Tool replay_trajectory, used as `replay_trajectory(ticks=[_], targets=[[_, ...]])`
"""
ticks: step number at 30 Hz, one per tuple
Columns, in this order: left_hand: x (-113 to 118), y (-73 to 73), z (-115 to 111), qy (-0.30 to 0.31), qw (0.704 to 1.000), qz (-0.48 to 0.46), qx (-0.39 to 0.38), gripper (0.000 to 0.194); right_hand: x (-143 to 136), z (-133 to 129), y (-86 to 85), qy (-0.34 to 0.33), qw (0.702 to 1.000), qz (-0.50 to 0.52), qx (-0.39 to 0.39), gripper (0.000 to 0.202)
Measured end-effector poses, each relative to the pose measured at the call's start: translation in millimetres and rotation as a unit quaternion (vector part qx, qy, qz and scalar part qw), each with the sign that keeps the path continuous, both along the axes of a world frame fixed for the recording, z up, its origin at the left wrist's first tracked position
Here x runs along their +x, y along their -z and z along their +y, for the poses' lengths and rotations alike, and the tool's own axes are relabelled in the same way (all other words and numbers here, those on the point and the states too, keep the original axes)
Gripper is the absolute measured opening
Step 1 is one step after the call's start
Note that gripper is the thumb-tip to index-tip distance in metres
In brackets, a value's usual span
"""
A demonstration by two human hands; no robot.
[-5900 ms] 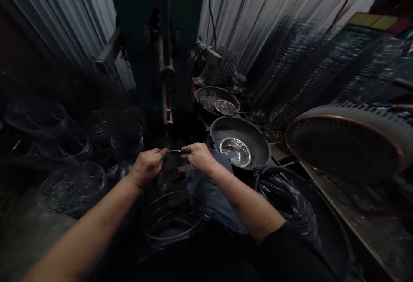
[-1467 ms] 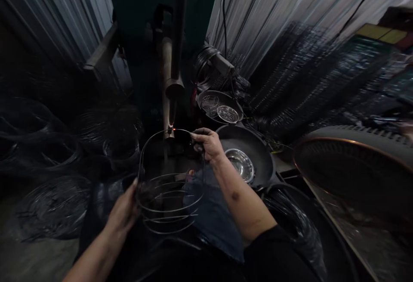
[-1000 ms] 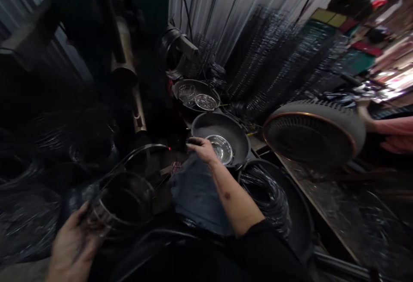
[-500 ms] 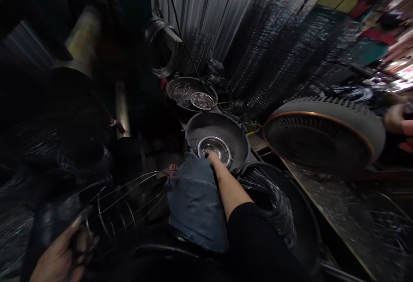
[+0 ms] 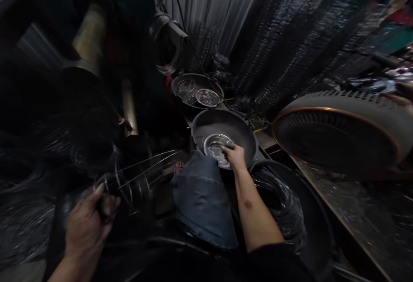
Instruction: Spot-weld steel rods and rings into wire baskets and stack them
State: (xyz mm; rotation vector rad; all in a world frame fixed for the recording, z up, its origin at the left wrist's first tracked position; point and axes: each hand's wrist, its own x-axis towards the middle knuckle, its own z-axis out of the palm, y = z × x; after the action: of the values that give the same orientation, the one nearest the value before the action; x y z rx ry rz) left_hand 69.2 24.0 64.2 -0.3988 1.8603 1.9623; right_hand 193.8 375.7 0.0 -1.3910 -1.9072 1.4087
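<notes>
A wire frame (image 5: 148, 170) is pinched by the left hand (image 5: 88, 217); the bowl's (image 5: 217, 138) right edge is reached by the right hand (image 5: 236, 158), grip unclear; precision seems needed.

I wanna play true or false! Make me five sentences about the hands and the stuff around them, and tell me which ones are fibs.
1. The left hand holds a frame made of thin wire. True.
2. The right hand is up in the air, far from any bowl. False: its fingers are at the shiny metal bowl.
3. The shiny metal bowl sits inside a bigger dark pan. True.
4. The cloth by the right forearm is bright yellow. False: the cloth is blue.
5. In the picture, a coil of wire lies to the right of the right forearm. True.
</notes>
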Motion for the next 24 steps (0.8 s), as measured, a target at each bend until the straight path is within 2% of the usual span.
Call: replay_trajectory(ticks=[2,4,5,7,9,11,14,19,24], targets=[[0,4.4,3,-0.009,0.999,0.026,0.041,0.040,-10,-44,-17.2,-0.075,0.992,0.084,-0.054,0.028],[1,8.5,2,-0.020,0.997,0.046,0.050,0.039,-28,-94,-30.6,-0.198,0.965,0.116,-0.131,0.024],[2,9.7,1,-0.024,0.997,0.052,0.048,0.039,-39,-118,-35.2,-0.236,0.949,0.125,-0.167,0.022],[4,10.5,-2,-0.030,0.996,0.062,0.050,0.034,-61,-157,-40.1,-0.247,0.932,0.153,-0.218,0.018],[4,10.5,-7,-0.050,0.994,0.081,0.059,0.024,-78,-184,-42.0,-0.227,0.918,0.202,-0.253,0.017],[3,11.2,-14,-0.080,0.989,0.099,0.073,0.019,-88,-199,-43.9,-0.216,0.897,0.248,-0.295,0.019],[-3,14.7,-26,-0.114,0.985,0.102,0.074,0.032,-93,-210,-49.1,-0.220,0.868,0.264,-0.357,0.025],[-13,22.2,-37,-0.112,0.982,0.121,0.087,0.039,-99,-218,-55.8,-0.233,0.861,0.245,-0.379,0.032],[-25,25.1,-36,-0.114,0.979,0.141,0.098,0.032,-111,-226,-58.3,-0.212,0.858,0.276,-0.377,0.036]])
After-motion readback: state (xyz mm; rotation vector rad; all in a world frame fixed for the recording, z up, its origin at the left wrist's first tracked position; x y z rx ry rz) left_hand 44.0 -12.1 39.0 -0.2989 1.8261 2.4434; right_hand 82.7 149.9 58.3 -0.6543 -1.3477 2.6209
